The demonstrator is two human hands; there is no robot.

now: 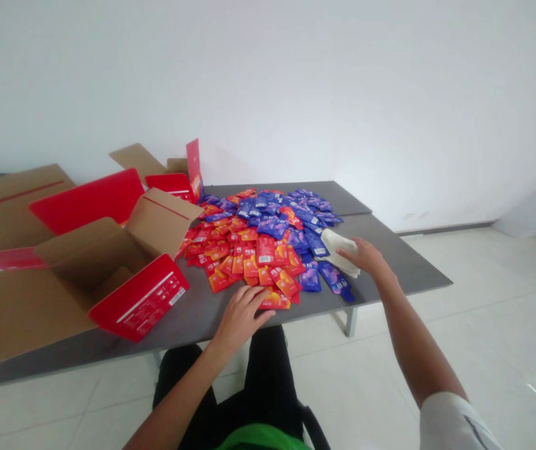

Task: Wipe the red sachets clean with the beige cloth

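Note:
A large heap of small foil sachets (258,244) covers the middle of the grey table (193,319), with red-orange ones toward the front left and blue-purple ones toward the back right. My left hand (242,315) rests at the heap's front edge, fingers just beside the red sachets, holding nothing visible. My right hand (362,257) lies open at the cream folded cloth (338,253), fingertips over its right side. Several blue sachets (333,281) lie just below that cloth.
Open cardboard boxes (85,262) with red-printed panels crowd the table's left side and overhang it. A red carton sleeve (139,299) lies at the heap's left. The table's front edge runs below my hands, above a white tiled floor.

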